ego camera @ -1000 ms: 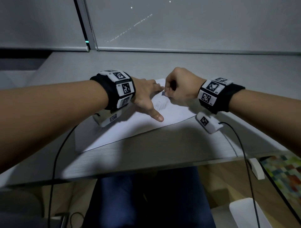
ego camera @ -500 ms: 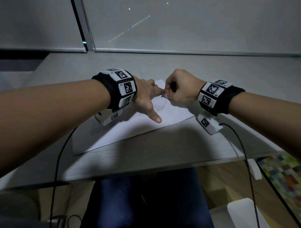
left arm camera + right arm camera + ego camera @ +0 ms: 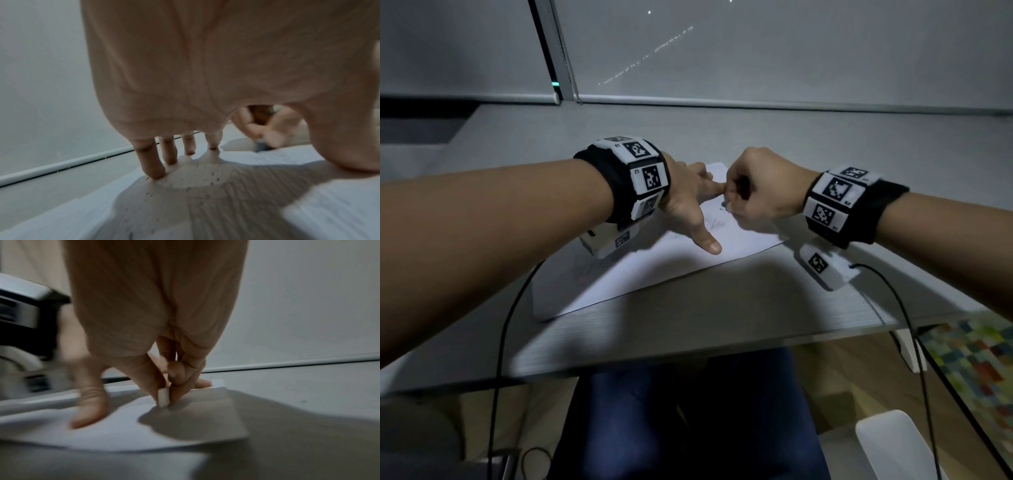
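Observation:
A white sheet of paper [image 3: 654, 274] lies slanted on the grey desk [image 3: 688, 329]. My left hand [image 3: 688, 202] presses it flat, fingers spread and straight and the thumb [image 3: 709, 245] pointing toward me. In the left wrist view the fingertips [image 3: 153, 167] stand on the sheet. My right hand [image 3: 753, 192] is curled just to the right of it, touching the left index finger. It pinches a small white eraser [image 3: 163, 396] between thumb and fingers, with the eraser's end down on the paper [image 3: 185, 426]. Faint pencil marks [image 3: 714, 222] show beside it.
Eraser crumbs [image 3: 213, 177] lie scattered on the sheet. Black cables [image 3: 500, 342] hang from both wrist cameras over the desk's front edge. A drawn window blind [image 3: 756, 51] closes the back. Below right are a colourful mat [image 3: 969, 363] and a white object [image 3: 890, 445].
My right hand has shifted slightly over the paper with the eraser still pinched. My left hand keeps pressing the sheet in the same place.

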`<state>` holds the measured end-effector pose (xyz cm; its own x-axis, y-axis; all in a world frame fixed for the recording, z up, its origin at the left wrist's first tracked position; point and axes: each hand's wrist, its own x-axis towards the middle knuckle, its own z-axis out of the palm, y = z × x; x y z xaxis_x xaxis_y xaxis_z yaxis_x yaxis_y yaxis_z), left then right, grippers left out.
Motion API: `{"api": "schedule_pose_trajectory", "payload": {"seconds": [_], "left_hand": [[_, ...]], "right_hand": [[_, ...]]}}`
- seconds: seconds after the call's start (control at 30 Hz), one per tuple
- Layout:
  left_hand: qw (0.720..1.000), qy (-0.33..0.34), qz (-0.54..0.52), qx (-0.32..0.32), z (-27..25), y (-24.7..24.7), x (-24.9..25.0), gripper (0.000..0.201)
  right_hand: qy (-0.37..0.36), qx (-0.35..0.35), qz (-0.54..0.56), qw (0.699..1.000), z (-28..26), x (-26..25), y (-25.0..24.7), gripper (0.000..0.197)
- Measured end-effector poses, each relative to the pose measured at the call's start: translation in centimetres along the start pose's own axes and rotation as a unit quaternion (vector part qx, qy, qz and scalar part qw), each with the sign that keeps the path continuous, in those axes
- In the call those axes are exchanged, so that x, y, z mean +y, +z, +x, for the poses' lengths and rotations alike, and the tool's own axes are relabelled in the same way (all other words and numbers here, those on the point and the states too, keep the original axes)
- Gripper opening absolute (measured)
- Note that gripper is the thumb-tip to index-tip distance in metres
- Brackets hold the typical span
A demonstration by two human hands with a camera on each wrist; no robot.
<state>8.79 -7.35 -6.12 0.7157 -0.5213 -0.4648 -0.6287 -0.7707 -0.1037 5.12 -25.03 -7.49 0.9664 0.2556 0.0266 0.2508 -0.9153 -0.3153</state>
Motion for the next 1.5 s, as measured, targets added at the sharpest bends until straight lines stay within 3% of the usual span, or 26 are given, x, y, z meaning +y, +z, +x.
{"api": "schedule_pose_trajectory", "payload": {"seconds": [0.17,0.4,0.6,0.73,0.83,1.03,1.27,1.37,1.47,1.5], "left_hand": [[1.000,0.014,-0.008,0.004,0.1,0.2,-0.3,0.116],[1.000,0.004,-0.005,-0.007,0.3,0.0,-0.3,0.140],[1.000,0.006,-0.006,0.003,0.1,0.2,-0.2,0.124],[1.000,0.014,0.001,-0.003,0.2,0.1,-0.3,0.143],[1.000,0.006,-0.006,-0.005,0.1,0.0,-0.3,0.146],[1.000,0.007,-0.023,0.014,0.0,0.2,-0.5,0.118],[1.000,0.007,-0.009,0.014,0.1,0.3,-0.5,0.118],[1.000,0.005,-0.005,0.017,-0.4,0.2,-0.3,0.112],[1.000,0.007,-0.006,0.016,-0.9,0.1,-0.2,0.086],[1.000,0.010,-0.004,0.015,-0.8,0.0,-0.2,0.089]], "right_hand": [[-0.061,-0.068,0.007,0.996,-1.3,-1.6,0.2,0.010],[0.021,0.030,-0.044,0.998,1.6,1.4,0.0,0.016],[-0.038,-0.035,-0.024,0.998,-0.3,-0.3,0.2,0.012],[0.014,0.018,-0.026,0.999,1.7,0.9,-0.2,0.015],[0.027,0.022,-0.039,0.999,2.5,1.1,-0.3,0.013],[-0.056,-0.037,-0.002,0.998,-0.6,-1.4,0.8,0.009],[-0.002,0.019,-0.006,1.000,1.2,-0.4,0.5,0.014],[-0.034,-0.006,0.006,0.999,-0.4,-2.0,1.1,0.013],[-0.082,-0.043,0.016,0.996,-1.3,-3.2,1.4,0.010],[-0.083,-0.041,0.015,0.996,-1.0,-3.2,1.2,0.009]]}}
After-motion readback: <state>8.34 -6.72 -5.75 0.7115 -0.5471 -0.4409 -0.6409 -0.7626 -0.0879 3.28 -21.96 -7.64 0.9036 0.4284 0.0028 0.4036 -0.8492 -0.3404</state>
